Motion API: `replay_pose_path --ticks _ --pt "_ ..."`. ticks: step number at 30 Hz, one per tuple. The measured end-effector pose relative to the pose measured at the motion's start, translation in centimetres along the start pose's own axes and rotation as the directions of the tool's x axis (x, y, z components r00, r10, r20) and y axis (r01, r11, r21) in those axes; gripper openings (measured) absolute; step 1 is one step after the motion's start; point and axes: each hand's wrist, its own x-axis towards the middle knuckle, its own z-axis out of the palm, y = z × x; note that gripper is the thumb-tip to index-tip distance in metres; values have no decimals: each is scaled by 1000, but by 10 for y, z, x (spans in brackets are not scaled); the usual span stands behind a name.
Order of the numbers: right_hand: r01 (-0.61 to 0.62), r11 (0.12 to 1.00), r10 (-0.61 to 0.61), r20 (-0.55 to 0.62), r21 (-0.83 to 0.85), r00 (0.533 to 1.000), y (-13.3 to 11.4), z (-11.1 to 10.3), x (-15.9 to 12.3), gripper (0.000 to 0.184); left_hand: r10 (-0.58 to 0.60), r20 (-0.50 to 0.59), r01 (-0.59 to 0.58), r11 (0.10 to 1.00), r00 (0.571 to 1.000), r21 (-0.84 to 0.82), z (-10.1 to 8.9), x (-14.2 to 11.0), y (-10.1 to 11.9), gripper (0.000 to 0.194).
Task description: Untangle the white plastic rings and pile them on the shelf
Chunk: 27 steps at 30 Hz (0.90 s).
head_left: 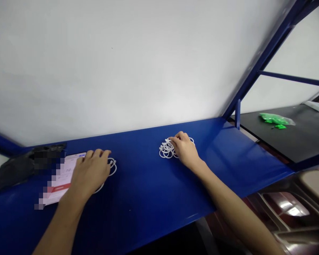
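Note:
My left hand [91,171] lies palm down on a blue shelf [149,187], its fingers curled over a few white rings [112,167] that peek out on its right side. My right hand [184,148] reaches farther back and rests on a pile of several white rings [167,149], fingertips bent onto the pile. Whether either hand actually grips a ring is hidden by the fingers.
A white and red sheet [60,180] lies under my left wrist, with dark cloth [13,168] at the far left. A white wall rises behind the shelf. To the right, a blue frame post [238,113] and a black surface with a green bag [275,119].

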Motion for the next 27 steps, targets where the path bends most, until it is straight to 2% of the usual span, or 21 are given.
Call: replay_pose_path --ticks 3,7,13,16,21,24,27 --pt "-75 997 77 92 -21 993 10 -10 4 22 14 36 -18 994 999 109 -4 -3 -6 48" --pt "-138 990 143 168 -40 975 21 -19 8 14 10 52 -16 994 999 105 -8 -3 -3 42" --pt "-132 990 140 217 -55 966 32 -16 6 17 -9 -38 13 994 999 104 -8 0 -3 34" --pt "-118 992 127 249 -52 960 32 -16 6 17 -8 -32 11 994 999 108 -7 0 -2 33" --pt "-99 994 109 249 -51 962 27 -17 6 18 -17 -29 20 994 999 109 -8 1 2 30" --pt "-105 992 118 235 -67 965 26 -15 6 18 -35 -84 43 994 996 104 -12 2 5 29" --pt "-89 993 100 169 -74 980 28 -10 5 20 -79 -173 89 995 982 51 -18 3 10 29"
